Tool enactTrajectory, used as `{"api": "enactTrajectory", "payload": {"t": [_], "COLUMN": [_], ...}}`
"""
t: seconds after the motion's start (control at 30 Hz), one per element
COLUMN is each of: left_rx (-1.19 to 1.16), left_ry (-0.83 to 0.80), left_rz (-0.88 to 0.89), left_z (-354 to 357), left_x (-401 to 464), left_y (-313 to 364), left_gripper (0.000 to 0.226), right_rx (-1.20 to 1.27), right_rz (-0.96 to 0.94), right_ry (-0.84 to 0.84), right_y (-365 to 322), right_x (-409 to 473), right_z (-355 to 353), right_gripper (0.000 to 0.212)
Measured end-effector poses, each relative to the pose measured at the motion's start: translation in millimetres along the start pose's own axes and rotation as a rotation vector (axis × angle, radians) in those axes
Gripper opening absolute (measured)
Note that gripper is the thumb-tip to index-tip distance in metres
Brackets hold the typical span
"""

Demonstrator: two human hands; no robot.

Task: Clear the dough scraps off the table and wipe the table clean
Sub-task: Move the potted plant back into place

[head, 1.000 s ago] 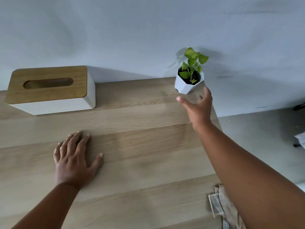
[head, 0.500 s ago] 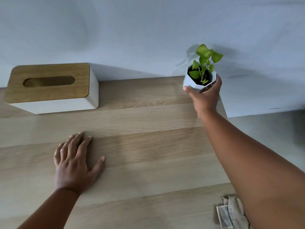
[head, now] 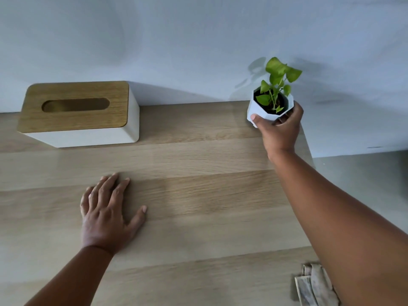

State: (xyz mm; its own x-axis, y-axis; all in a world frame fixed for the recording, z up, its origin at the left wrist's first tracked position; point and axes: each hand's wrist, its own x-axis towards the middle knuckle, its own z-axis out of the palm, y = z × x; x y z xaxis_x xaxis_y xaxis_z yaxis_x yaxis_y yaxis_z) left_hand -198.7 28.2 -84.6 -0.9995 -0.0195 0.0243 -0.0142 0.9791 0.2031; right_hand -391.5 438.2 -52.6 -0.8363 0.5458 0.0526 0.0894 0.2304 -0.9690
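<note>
My right hand [head: 281,131] is closed around a small white faceted plant pot [head: 260,109] with green leaves, at the far right corner of the wooden table [head: 198,195]. Whether the pot rests on the table or is lifted slightly I cannot tell. My left hand [head: 106,215] lies flat on the table, palm down, fingers spread, holding nothing. A crumpled beige cloth [head: 313,286] lies at the table's near right edge, partly hidden by my right forearm. No dough scraps are visible on the wood.
A white tissue box with a wooden lid [head: 77,113] stands at the far left against the pale wall. The table's right edge runs just past the pot, with grey floor [head: 364,184] beyond it.
My right hand reached forward and closed around the plant pot. The view shifted slightly. My left hand stayed flat in place.
</note>
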Motion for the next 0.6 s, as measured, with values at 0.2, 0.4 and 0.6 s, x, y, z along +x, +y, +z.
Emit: {"api": "enactTrajectory", "payload": {"t": [0.2,0.4,0.6], "left_rx": [-0.018,-0.023,-0.019], "left_ry": [-0.023,-0.031,0.012], "left_rz": [-0.018,-0.021,-0.006], "left_z": [-6,-7,2], "left_x": [0,-1,-1], "left_y": [5,4,-1], "left_gripper": [0.086,0.085,0.081], "right_rx": [0.028,0.004,-0.017], "right_rz": [-0.012,-0.018,-0.016], "right_ry": [-0.054,-0.116,-0.149], "right_y": [-5,-15,-26], "right_x": [-20,-49,-75], "right_z": [21,46,74], "right_gripper": [0.093,0.1,0.095]}}
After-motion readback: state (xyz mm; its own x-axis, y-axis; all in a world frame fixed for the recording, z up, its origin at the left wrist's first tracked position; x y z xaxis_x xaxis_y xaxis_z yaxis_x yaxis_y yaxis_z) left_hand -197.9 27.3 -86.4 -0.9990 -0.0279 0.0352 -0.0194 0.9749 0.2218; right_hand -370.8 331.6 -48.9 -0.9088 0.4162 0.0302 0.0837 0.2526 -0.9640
